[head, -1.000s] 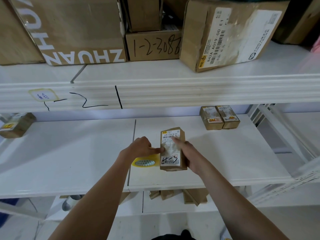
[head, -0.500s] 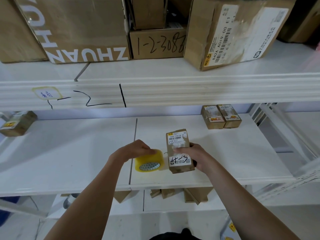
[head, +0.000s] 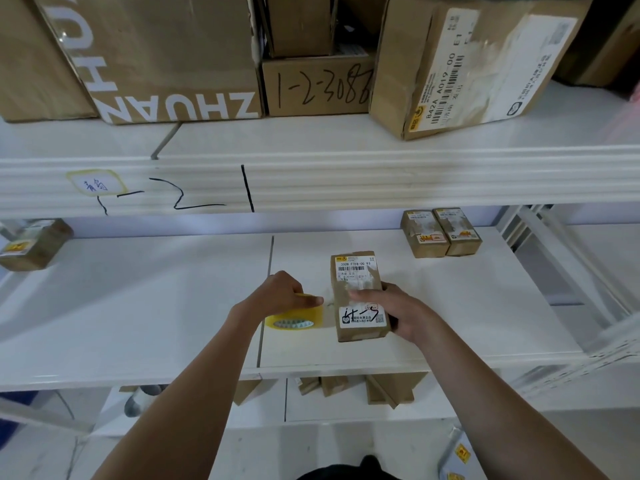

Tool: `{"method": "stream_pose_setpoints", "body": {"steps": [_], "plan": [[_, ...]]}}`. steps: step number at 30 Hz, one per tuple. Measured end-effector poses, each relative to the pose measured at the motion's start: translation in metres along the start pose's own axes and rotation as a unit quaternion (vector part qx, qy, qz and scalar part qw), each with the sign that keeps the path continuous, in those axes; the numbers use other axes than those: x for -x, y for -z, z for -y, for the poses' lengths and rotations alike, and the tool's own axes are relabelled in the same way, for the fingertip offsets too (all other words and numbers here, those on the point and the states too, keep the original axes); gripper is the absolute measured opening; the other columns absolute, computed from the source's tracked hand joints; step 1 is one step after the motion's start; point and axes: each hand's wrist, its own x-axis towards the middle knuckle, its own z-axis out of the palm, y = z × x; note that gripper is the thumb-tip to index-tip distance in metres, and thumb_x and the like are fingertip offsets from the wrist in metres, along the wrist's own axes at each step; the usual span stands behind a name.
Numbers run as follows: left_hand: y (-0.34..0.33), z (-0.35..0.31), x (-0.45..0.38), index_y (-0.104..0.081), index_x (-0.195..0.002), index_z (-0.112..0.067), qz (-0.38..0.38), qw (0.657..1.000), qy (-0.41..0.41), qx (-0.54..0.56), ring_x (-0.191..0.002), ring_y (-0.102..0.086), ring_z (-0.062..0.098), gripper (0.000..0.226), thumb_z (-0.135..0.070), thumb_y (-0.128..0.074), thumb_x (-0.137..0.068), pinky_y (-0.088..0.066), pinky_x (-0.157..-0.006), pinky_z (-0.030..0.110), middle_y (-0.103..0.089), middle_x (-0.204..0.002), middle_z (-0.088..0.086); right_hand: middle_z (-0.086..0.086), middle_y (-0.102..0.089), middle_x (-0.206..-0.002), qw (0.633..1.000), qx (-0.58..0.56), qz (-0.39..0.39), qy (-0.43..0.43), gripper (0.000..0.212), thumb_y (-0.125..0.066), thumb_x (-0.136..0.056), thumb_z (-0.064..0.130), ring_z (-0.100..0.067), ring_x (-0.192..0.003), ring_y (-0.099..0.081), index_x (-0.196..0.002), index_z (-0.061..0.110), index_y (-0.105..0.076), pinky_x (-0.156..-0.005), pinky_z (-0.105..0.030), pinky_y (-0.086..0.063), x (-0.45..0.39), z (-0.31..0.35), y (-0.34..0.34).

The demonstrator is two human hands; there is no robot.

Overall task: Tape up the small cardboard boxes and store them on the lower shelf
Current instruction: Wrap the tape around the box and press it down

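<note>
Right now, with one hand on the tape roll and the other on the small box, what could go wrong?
The small box lies near the shelf's front edge; a pull from the left hand on the tape roll might drag it off. The right hand grips only one side, so the box could twist and the tape might crease.

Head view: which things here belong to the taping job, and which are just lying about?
In the job: small box, tape roll, left hand, right hand.
Lying about: two small boxes, big boxes above, box at far left.
</note>
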Motion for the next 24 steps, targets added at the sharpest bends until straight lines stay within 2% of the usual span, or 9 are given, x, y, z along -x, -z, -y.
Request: {"method": "stream_pose_setpoints", "body": {"steps": [4, 7, 12, 16, 19, 21, 24], "plan": [[-0.005, -0.007, 0.000, -0.069, -0.061, -0.016, 0.020, 0.999, -0.001, 0.032, -0.055, -0.055, 0.009, 0.053, -0.067, -0.075, -0.075, -0.040, -0.056, 0.023, -0.058, -0.055, -0.007, -0.017, -0.076, -0.109, 1.000, -0.022, 0.006, -0.003, 0.062, -0.086, -0.068, 0.030, -0.030, -0.094, -0.076, -0.123, 0.011, -0.066, -0.067, -0.036, -0.062, 0.001, -0.005, -0.007], [-0.007, -0.009, 0.001, -0.070, -0.064, -0.015, 0.031, 0.998, 0.007, 0.054, -0.060, -0.059, 0.012, 0.054, -0.068, -0.074, -0.075, -0.043, -0.060, 0.025, -0.062, -0.060, -0.004, -0.019, -0.074, -0.115, 0.998, -0.069, 0.007, 0.008, 0.059, -0.078, -0.078, 0.039, -0.034, -0.102, -0.073, -0.128, 0.011, -0.064, -0.073, -0.042, -0.062, 0.002, -0.008, -0.007], [-0.008, -0.011, 0.004, -0.069, -0.062, -0.016, 0.028, 0.992, 0.006, 0.121, -0.062, -0.062, 0.013, 0.056, -0.070, -0.074, -0.074, -0.046, -0.064, 0.028, -0.064, -0.062, -0.002, -0.018, -0.069, -0.128, 0.980, -0.197, 0.022, 0.018, 0.054, -0.074, -0.085, 0.042, -0.035, -0.112, -0.069, -0.131, 0.016, -0.066, -0.090, -0.050, -0.058, -0.001, -0.016, -0.012], [-0.004, -0.020, 0.007, -0.070, -0.078, 0.000, 0.043, 0.984, -0.012, 0.173, -0.066, -0.061, 0.015, 0.078, -0.077, -0.071, -0.067, -0.045, -0.064, 0.028, -0.063, -0.070, 0.007, -0.020, -0.064, -0.134, 0.954, -0.295, 0.044, 0.024, 0.056, -0.075, -0.088, 0.041, -0.036, -0.114, -0.068, -0.136, 0.015, -0.063, -0.093, -0.057, -0.054, -0.003, -0.023, -0.011], [-0.003, -0.023, 0.010, -0.072, -0.080, -0.001, 0.046, 0.982, -0.027, 0.179, -0.068, -0.063, 0.015, 0.079, -0.078, -0.070, -0.064, -0.047, -0.064, 0.028, -0.066, -0.075, 0.013, -0.020, -0.062, -0.137, 0.946, -0.317, 0.062, 0.006, 0.054, -0.069, -0.093, 0.044, -0.037, -0.118, -0.065, -0.137, 0.015, -0.062, -0.096, -0.058, -0.052, -0.003, -0.023, -0.008], [-0.004, -0.023, 0.010, -0.071, -0.074, -0.004, 0.037, 0.982, -0.033, 0.181, -0.068, -0.064, 0.016, 0.074, -0.077, -0.072, -0.066, -0.048, -0.064, 0.029, -0.067, -0.076, 0.016, -0.020, -0.065, -0.131, 0.944, -0.328, 0.040, -0.008, 0.054, -0.067, -0.092, 0.043, -0.034, -0.110, -0.069, -0.135, 0.010, -0.063, -0.091, -0.054, -0.057, -0.002, -0.022, -0.007], [-0.005, -0.023, 0.008, -0.071, -0.068, -0.010, 0.019, 0.987, -0.020, 0.156, -0.064, -0.063, 0.013, 0.066, -0.076, -0.075, -0.067, -0.047, -0.062, 0.028, -0.067, -0.072, 0.011, -0.019, -0.072, -0.117, 0.973, -0.227, -0.031, -0.014, 0.053, -0.063, -0.093, 0.042, -0.031, -0.101, -0.072, -0.129, 0.003, -0.064, -0.088, -0.048, -0.059, -0.004, -0.022, -0.005]]}}
